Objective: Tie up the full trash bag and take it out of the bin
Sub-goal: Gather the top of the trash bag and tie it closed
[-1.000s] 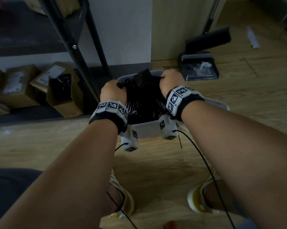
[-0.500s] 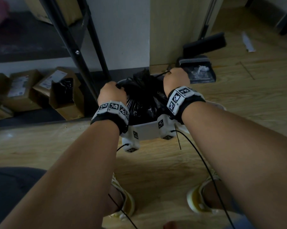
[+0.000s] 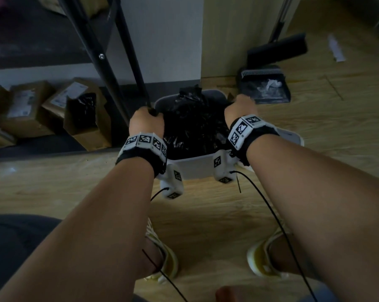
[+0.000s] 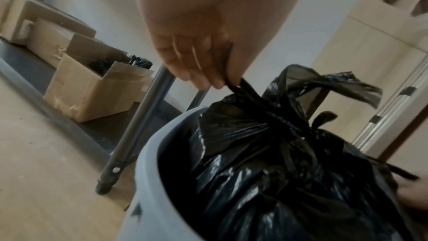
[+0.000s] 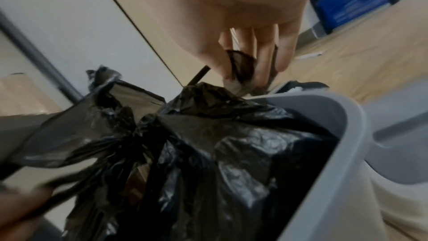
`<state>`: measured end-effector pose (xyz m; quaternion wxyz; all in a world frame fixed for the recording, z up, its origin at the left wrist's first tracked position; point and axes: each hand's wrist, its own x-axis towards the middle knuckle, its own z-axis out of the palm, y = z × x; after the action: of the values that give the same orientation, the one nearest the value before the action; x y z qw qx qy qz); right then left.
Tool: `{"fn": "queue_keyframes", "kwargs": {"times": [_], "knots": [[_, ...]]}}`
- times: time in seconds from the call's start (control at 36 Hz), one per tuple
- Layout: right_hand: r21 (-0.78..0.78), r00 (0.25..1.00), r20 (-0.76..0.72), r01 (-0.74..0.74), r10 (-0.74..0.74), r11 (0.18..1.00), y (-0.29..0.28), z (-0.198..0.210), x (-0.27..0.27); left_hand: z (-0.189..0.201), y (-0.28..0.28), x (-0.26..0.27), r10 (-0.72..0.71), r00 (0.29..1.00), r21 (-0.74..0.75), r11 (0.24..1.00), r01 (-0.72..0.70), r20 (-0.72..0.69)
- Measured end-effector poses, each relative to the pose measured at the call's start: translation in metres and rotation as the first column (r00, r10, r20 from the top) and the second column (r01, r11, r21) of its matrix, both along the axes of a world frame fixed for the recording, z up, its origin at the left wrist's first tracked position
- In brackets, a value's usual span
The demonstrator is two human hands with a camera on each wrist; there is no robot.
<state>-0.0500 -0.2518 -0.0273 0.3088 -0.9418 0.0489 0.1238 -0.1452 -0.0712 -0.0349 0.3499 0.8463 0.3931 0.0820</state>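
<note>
A full black trash bag [image 3: 192, 125] sits inside a light grey bin [image 3: 195, 165] on the wooden floor. My left hand [image 3: 146, 119] grips one twisted end of the bag [image 4: 245, 89] at the bin's left rim. My right hand [image 3: 239, 107] pinches another twisted end [image 5: 241, 67] over the right rim. Both ends stretch taut away from a gathered knot [image 4: 284, 129] at the bag's top. A loose flap of bag [image 4: 336, 81] sticks up behind the knot.
A black metal shelf leg [image 3: 110, 68] stands just left of the bin. Cardboard boxes [image 3: 84, 110] lie under the shelf. A dustpan [image 3: 264, 86] and broom [image 3: 277, 49] rest behind the bin at right. My feet in yellow shoes [image 3: 264, 262] stand near the bin.
Both hands have pulled apart, left hand going left and right hand going right, drawing the two bag ends taut across the bin's top.
</note>
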Motion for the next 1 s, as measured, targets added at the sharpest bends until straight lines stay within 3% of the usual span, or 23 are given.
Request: {"fn": "queue_keyframes", "kwargs": {"times": [0.19,0.31,0.53,0.64,0.72,0.81,1.0], "knots": [[0.051,0.97,0.222,-0.111,0.097,0.993,0.015,0.006,-0.012,0.013,-0.012,0.005,0.011,0.988,-0.076,0.997,0.001,0.155],[-0.042,0.945,0.268,-0.185,0.189,0.982,0.019,0.017,-0.02,0.02,-0.017,0.007,0.02,0.971,-0.174,0.984,0.022,0.239],[-0.097,0.882,0.123,-0.445,0.454,0.89,0.021,0.032,-0.034,0.054,-0.029,0.01,0.04,0.932,-0.37,0.923,0.103,0.36],[-0.145,0.843,0.033,-0.527,0.536,0.837,0.028,0.033,-0.032,0.066,-0.035,0.015,-0.061,0.927,-0.398,0.891,0.217,0.369],[-0.186,0.851,0.046,-0.508,0.523,0.841,0.03,0.031,-0.033,0.072,-0.04,0.014,-0.104,0.924,-0.419,0.869,0.265,0.369],[-0.218,0.87,-0.003,-0.482,0.493,0.849,0.034,0.031,-0.033,0.065,-0.037,0.015,-0.037,0.91,-0.477,0.843,0.25,0.413],[-0.093,0.915,0.085,-0.386,0.394,0.918,0.025,0.025,-0.034,0.061,-0.031,0.008,0.037,0.925,-0.38,0.917,0.118,0.378]]}}
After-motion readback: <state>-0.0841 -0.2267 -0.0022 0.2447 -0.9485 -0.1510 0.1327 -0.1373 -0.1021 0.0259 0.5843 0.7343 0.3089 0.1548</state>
